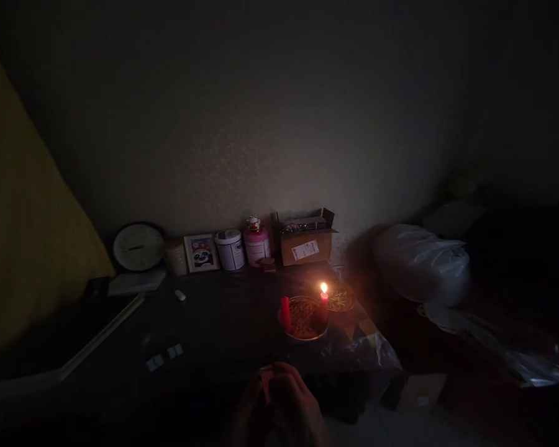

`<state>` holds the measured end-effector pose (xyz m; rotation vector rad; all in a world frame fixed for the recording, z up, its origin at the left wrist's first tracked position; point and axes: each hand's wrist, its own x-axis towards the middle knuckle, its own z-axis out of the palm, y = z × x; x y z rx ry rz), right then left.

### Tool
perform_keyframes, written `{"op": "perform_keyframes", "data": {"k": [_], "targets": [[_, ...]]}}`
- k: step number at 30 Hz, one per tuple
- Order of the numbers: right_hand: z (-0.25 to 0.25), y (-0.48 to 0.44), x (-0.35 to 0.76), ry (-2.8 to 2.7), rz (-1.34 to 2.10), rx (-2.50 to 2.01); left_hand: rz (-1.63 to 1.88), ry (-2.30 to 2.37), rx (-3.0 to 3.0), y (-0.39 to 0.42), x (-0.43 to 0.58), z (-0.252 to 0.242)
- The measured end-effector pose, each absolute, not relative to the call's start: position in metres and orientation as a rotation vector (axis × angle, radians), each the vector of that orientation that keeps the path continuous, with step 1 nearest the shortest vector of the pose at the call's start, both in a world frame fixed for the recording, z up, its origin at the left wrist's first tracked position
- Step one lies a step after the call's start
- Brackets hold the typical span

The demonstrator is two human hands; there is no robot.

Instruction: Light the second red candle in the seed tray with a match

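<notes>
Close together at the bottom centre are my two hands, in front of the table edge. My left hand (248,402) is very dark and seems to grip a small reddish box (266,385), matchbox-like in shape. My right hand (299,392) has its fingers curled in against that box; whatever they pinch is hidden. Beyond the hands, a round dish (305,337) of dark grains holds two red candles. The right candle (325,301) burns with a small flame; the left candle (286,313) shows no flame.
A second dish (349,307) of pale strips sits behind the lit candle. Along the wall stand a cardboard box (314,250), two tins (230,250), a panda picture (202,253) and a round clock (138,247). Plastic bags (422,264) lie right; a yellow curtain (23,217) hangs left.
</notes>
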<state>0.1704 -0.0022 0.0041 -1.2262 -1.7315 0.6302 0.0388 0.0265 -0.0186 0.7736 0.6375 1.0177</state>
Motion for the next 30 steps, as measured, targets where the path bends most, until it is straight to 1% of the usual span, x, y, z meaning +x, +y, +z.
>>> {"op": "perform_keyframes", "data": {"k": [3, 5, 10, 12, 15, 19, 25, 30], "targets": [[0.012, -0.005, 0.169, -1.728, 0.567, -1.224, 1.116, 0.664, 0.710, 0.019, 0.034, -0.023], [0.019, -0.007, 0.172, -1.789, 0.538, -1.147, 1.119, 0.656, 0.635, 0.015, 0.033, -0.025], [0.032, -0.001, 0.194, -1.833, 0.791, -0.981, 1.073, 0.644, 0.535, 0.017, 0.031, -0.025], [0.031, 0.004, 0.200, -1.773, 0.806, -1.002, 1.054, 0.639, 0.527, 0.017, 0.030, -0.024], [0.024, 0.011, 0.204, -1.775, 0.719, -1.077, 1.035, 0.629, 0.530, 0.014, 0.033, -0.024], [0.017, 0.011, 0.203, -1.964, 0.673, -1.193, 1.038, 0.626, 0.570, 0.009, 0.039, -0.023], [0.023, 0.005, 0.209, -2.104, 0.585, -1.265, 1.042, 0.672, 0.712, 0.003, 0.038, -0.018], [0.018, 0.007, 0.212, -2.223, 0.385, -1.258, 1.020, 0.690, 0.785, -0.001, 0.040, -0.009]]}}
